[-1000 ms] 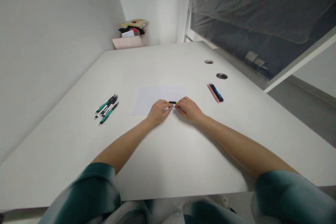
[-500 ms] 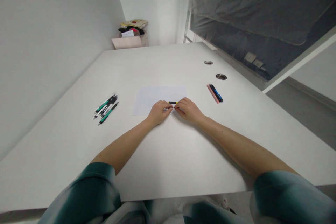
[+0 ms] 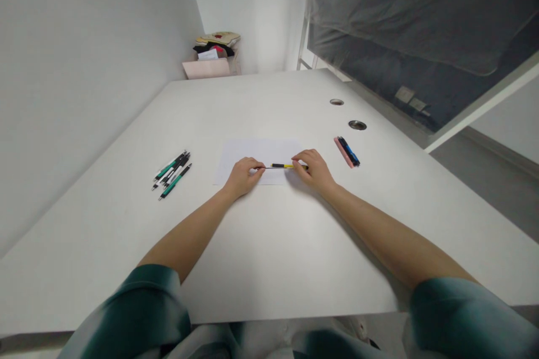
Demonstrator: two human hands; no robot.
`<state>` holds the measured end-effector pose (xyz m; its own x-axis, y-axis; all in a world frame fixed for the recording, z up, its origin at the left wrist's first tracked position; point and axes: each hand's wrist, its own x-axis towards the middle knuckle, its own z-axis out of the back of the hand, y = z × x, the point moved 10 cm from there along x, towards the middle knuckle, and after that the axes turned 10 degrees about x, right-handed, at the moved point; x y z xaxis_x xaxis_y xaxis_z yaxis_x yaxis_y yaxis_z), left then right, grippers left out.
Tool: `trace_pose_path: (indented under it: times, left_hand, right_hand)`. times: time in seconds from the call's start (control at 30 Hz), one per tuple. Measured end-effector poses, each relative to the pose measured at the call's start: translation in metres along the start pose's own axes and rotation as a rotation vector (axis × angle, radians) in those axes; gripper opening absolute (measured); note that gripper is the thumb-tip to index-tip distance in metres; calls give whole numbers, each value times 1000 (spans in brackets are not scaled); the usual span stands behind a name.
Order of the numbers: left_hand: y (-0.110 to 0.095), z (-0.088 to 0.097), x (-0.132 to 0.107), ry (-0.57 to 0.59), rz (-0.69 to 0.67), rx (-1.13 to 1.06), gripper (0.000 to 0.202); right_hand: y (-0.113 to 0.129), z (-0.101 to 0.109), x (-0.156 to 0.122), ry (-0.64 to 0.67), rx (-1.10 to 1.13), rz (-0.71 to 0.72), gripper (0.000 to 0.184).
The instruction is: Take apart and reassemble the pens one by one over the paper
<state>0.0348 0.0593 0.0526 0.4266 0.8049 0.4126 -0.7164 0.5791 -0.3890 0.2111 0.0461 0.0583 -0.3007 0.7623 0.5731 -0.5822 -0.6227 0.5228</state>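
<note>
Near the middle of the white tabletop [image 3: 252, 247], taking the sheet of paper [image 3: 256, 148] as the clock's centre, reaches both bare forearms in from seven and five o'clock. At the sheet's seven, pinches a thin dark rod [image 3: 268, 168] between thumb and fingertips of the left hand [image 3: 243, 176], with the free length pointing toward three. At four, curves the right hand [image 3: 314, 169] about one end of a yellow-and-black pen [image 3: 288, 166], with a dark bit of that end showing between thumb and fingers. Cannot tell whether gripping the pen or only touching it. Points the pen's black section toward nine, over the sheet's near half and just beside the rod. Cannot tell whether touching rod to pen.

Out at nine, well apart from the left hand, a loose bunch of pens [image 3: 172, 174] in green, black and white, all slanting toward one o'clock. At three, past the right hand, a pink pen [image 3: 343, 152] and a blue-and-black pen [image 3: 349, 151] side by side, slanting toward eleven. Around two, farther off, two round metal-rimmed holes [image 3: 357, 125]. At eleven, beyond the far edge, a pale box [image 3: 208, 69] under piled cloth.
</note>
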Motion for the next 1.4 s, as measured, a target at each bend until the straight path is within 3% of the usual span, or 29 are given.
trace_pose_path:
  times: [0.2, 0.47, 0.8, 0.93, 1.13, 1.4]
  left_hand:
    - [25, -1, 1, 47, 30, 17, 17]
    - [30, -1, 2, 69, 32, 22, 20]
    - [44, 1, 3, 49, 74, 32, 21]
    - [47, -3, 3, 74, 106, 59, 21]
    - [41, -6, 3, 76, 81, 56, 20]
    - [12, -9, 3, 70, 11, -1, 17]
  right_hand:
    - [-22, -16, -3, 57, -80, -47, 23]
    - [-27, -30, -3, 146, -177, -66, 19]
    - [-43, -2, -10, 108, -230, -94, 22]
    - [-46, -1, -10, 139, -230, -127, 24]
    - [-35, -9, -9, 168, -215, -129, 25]
    - [-4, -31, -6, 273, -135, -66, 23]
